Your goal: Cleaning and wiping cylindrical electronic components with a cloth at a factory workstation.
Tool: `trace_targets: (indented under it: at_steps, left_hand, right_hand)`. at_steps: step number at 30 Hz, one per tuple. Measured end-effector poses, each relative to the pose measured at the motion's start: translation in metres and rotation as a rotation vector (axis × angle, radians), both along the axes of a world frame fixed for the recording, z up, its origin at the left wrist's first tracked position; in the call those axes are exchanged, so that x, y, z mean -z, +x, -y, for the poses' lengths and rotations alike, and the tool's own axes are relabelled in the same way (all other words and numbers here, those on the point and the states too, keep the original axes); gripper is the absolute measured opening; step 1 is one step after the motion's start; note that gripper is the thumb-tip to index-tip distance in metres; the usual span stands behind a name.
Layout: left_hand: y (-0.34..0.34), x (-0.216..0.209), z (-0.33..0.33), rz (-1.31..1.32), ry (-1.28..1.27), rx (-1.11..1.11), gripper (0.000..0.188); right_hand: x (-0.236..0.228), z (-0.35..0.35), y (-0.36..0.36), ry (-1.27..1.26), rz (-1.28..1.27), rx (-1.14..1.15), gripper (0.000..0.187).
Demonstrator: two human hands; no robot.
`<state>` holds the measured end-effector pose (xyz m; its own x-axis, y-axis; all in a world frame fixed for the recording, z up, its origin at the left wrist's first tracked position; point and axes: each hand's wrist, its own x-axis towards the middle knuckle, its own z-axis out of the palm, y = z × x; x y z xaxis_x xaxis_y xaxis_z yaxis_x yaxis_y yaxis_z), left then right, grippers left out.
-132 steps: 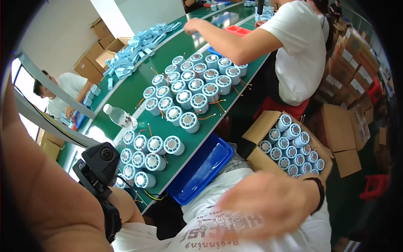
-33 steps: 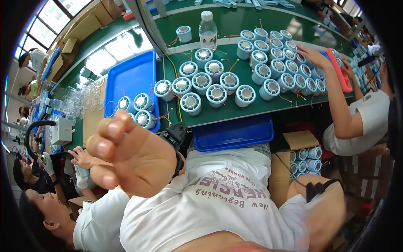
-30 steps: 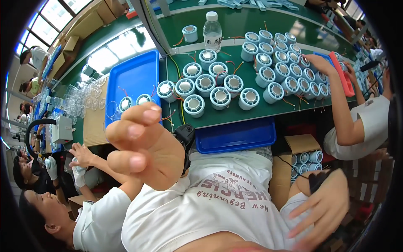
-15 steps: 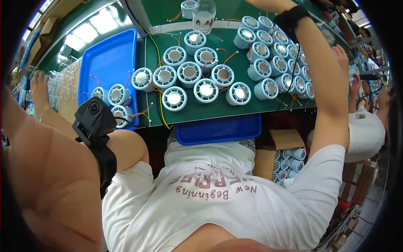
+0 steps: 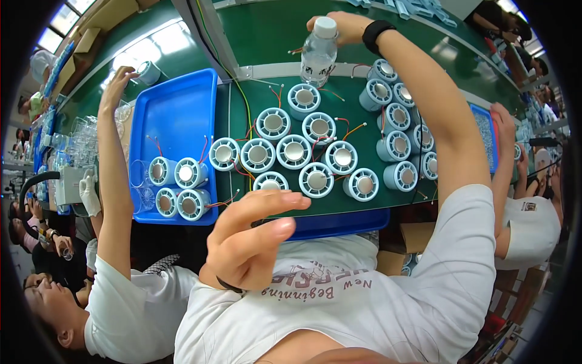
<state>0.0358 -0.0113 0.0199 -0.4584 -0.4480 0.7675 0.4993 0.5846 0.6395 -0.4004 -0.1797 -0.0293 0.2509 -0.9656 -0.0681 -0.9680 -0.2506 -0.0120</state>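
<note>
My left hand [image 5: 251,239] hovers before my chest, over the near table edge, thumb and index finger apart with nothing between them. Its fingertips lie close to a light-blue cylindrical housing [image 5: 270,181], whose lower part they cover. My right hand [image 5: 348,27], with a black band on its wrist, reaches over the far side of the table behind a clear bottle [image 5: 318,54]. The bottle hides most of its fingers, so what they hold cannot be told. Between both hands stand several more housings [image 5: 294,151] with silver discs on top and thin red wires.
A blue tray [image 5: 176,100] at left bears several housings and clear cups. More housings [image 5: 397,145] cluster at right. Another blue tray [image 5: 345,223] sits below the table edge, near a cardboard box [image 5: 418,235]. A co-worker's hand [image 5: 124,74] is beside a housing [image 5: 147,73], upper left.
My left arm has swung from the left edge to before my chest. My right hand has moved left, behind the bottle. The whole view has shifted, and the co-worker's arm reaches farther out.
</note>
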Motion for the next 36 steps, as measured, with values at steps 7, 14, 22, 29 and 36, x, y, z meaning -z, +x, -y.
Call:
trace_targets:
  at_steps: [7, 14, 22, 29, 36]
  left_hand:
    - [-0.016, 0.028, -0.016, 0.174, 0.053, 0.025, 0.053]
    - [-0.061, 0.038, -0.042, 0.184, -0.071, -0.137, 0.068]
    - [-0.069, 0.054, -0.067, 0.272, 0.148, 0.152, 0.079]
    - [-0.072, 0.054, -0.078, 0.302, 0.669, 0.612, 0.071]
    - [-0.086, 0.058, -0.086, 0.687, 1.047, 1.090, 0.058]
  right_hand:
    - [-0.143, -0.165, 0.084, -0.284, 0.220, 0.259, 0.065]
    - [-0.138, -0.284, 0.162, 0.061, 0.623, 0.407, 0.063]
    - [-0.090, -0.359, 0.164, 0.032, 0.900, 0.328, 0.086]
    - [-0.056, -0.383, 0.165, -0.134, 0.805, 0.234, 0.097]
    - [-0.057, -0.428, 0.183, -0.003, 0.970, 0.514, 0.084]
